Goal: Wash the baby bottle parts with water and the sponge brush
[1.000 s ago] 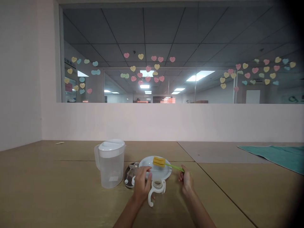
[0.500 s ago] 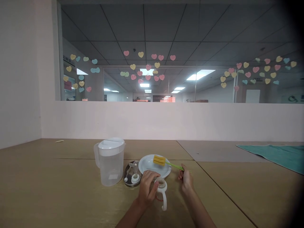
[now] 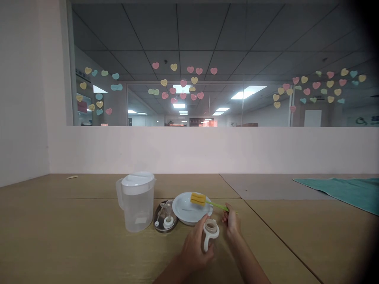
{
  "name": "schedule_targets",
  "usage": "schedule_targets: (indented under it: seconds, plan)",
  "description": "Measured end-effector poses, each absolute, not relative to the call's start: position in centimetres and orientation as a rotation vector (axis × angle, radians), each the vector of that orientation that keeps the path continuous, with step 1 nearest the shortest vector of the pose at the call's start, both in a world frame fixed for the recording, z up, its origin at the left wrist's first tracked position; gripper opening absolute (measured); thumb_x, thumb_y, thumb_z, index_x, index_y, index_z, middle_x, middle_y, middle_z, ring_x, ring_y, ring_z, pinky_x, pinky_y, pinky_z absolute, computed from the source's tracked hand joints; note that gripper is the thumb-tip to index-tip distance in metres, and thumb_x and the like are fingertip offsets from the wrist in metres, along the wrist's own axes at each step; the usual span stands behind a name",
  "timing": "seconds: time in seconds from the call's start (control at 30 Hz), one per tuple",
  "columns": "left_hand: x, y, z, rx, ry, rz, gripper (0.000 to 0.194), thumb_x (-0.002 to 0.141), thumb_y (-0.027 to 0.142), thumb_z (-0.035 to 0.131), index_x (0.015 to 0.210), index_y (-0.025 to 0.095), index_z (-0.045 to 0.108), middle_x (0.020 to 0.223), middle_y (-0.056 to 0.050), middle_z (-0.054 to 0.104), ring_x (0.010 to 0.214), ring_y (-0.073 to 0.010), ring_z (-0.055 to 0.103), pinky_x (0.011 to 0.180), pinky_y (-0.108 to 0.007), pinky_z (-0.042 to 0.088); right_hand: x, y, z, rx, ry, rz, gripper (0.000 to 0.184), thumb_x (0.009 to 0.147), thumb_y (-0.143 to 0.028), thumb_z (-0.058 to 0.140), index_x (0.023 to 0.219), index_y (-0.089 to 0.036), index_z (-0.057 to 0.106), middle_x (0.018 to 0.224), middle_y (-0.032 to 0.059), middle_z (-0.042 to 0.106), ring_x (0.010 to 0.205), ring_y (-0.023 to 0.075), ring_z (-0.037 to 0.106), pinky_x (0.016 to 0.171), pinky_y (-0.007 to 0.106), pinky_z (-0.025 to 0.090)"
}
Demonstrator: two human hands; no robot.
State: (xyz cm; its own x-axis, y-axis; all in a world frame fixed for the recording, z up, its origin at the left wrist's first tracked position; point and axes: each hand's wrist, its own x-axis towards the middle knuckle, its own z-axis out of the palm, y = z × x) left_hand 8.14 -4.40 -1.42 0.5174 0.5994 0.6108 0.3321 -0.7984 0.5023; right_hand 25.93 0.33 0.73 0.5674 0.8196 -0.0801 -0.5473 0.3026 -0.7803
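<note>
My left hand (image 3: 196,248) grips a white two-handled baby bottle collar (image 3: 211,230) with a threaded opening and holds it just above the table, near the front of the plate. My right hand (image 3: 232,223) pinches the thin green handle of a sponge bottle brush (image 3: 217,205). The brush's yellow sponge head (image 3: 197,199) rests on a white round plate (image 3: 181,209). To the plate's left sit a clear lidded disc holding a teat-like part (image 3: 165,217) and a clear plastic pitcher with a white lid (image 3: 136,201).
The items stand on a tan table (image 3: 74,225) with seams running across it. A teal towel (image 3: 337,193) lies at the far right, and a small wooden stick (image 3: 72,177) lies at the far left. A low white wall and a heart-stickered window stand behind.
My left hand has moved right and toward me, carrying the collar and turning it upright. My right hand and the brush stay nearly still, and the whole view has shifted slightly.
</note>
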Motion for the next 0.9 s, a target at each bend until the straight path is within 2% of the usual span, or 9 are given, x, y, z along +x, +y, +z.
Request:
schedule_targets:
  seconds: [0.13,0.2,0.27,0.37,0.47,0.57,0.73,0.83,0.9]
  plan:
    - [8.5,-4.7,-1.8,2.329,0.835,0.978,0.095,0.066,0.027,0.070,0.145,0.023,0.018,0.142,-0.011,0.042,0.126,-0.0284,0.044,0.104,-0.044,0.039,25.8,0.2,0.8,-0.831,-0.368,0.947,0.048,0.066,-0.049,0.065,0.052,-0.025,0.026,0.033,-0.0109,0.029,0.029,0.0053,0.026,0.031,0.022,0.024]
    - [8.6,-4.7,-1.7,2.324,0.808,0.977,0.096,0.065,0.032,0.073,0.145,0.026,0.020,0.139,-0.010,0.046,0.124,-0.0287,0.046,0.103,-0.044,0.041,25.8,0.1,1.0,-0.807,-0.373,0.956,0.049,0.067,-0.051,0.064,0.052,-0.025,0.026,0.034,-0.0112,0.027,0.029,0.0049,0.025,0.031,0.022,0.024]
    - [8.5,-4.5,-1.5,2.357,0.775,1.100,0.092,0.066,0.035,0.073,0.143,0.025,0.023,0.138,-0.011,0.047,0.124,-0.0288,0.047,0.102,-0.044,0.041,26.0,0.0,1.2,-0.786,-0.381,0.975,0.049,0.069,-0.054,0.061,0.052,-0.024,0.026,0.035,-0.0115,0.026,0.030,0.0044,0.023,0.032,0.022,0.023]
    - [7.5,-3.6,-0.8,2.426,0.787,1.482,0.079,0.072,0.035,0.067,0.140,0.019,0.028,0.134,-0.014,0.049,0.122,-0.0293,0.047,0.101,-0.045,0.041,26.4,-0.3,1.6,-0.732,-0.435,1.037,0.050,0.073,-0.058,0.056,0.051,-0.024,0.028,0.036,-0.0116,0.022,0.031,0.0041,0.021,0.033,0.021,0.024]
    - [5.9,-2.4,0.1,2.482,1.017,1.834,0.058,0.079,0.032,0.059,0.132,0.020,0.041,0.126,-0.014,0.052,0.117,-0.0292,0.049,0.099,-0.046,0.040,26.5,-0.5,2.0,-0.630,-0.540,1.100,0.051,0.076,-0.060,0.054,0.051,-0.023,0.028,0.037,-0.0119,0.019,0.031,0.0038,0.020,0.034,0.020,0.022]
    - [4.5,-1.2,0.8,2.539,1.351,1.878,0.047,0.078,0.024,0.058,0.124,0.024,0.053,0.121,-0.011,0.054,0.111,-0.0281,0.051,0.095,-0.044,0.039,26.3,-0.6,2.0,-0.600,-0.590,1.138,0.052,0.074,-0.058,0.059,0.052,-0.023,0.028,0.038,-0.0124,0.019,0.032,0.0033,0.020,0.034,0.020,0.022]
    - [3.3,-0.3,1.1,2.550,1.687,1.815,0.052,0.076,0.009,0.051,0.122,0.030,0.057,0.122,-0.008,0.055,0.112,-0.0260,0.048,0.097,-0.042,0.036,25.8,-0.5,1.7,-0.657,-0.548,1.059,0.048,0.064,-0.046,0.073,0.055,-0.022,0.033,0.038,-0.0135,0.026,0.033,0.0027,0.022,0.033,0.018,0.023]
    - [3.0,-0.1,1.1,2.593,1.770,1.738,0.054,0.076,0.006,0.050,0.122,0.033,0.057,0.122,-0.006,0.056,0.114,-0.0256,0.046,0.100,-0.043,0.033,25.7,-0.6,1.7,-0.700,-0.530,0.977,0.044,0.062,-0.043,0.073,0.054,-0.022,0.036,0.037,-0.0135,0.028,0.032,0.0032,0.025,0.032,0.018,0.025]
    - [2.8,0.0,1.2,2.631,1.796,1.705,0.055,0.076,0.005,0.049,0.123,0.034,0.057,0.122,-0.006,0.056,0.114,-0.0255,0.046,0.101,-0.044,0.032,25.7,-0.8,1.8,-0.740,-0.544,0.950,0.036,0.062,-0.044,0.071,0.057,-0.020,0.045,0.036,-0.0129,0.031,0.032,0.0047,0.030,0.033,0.019,0.030]
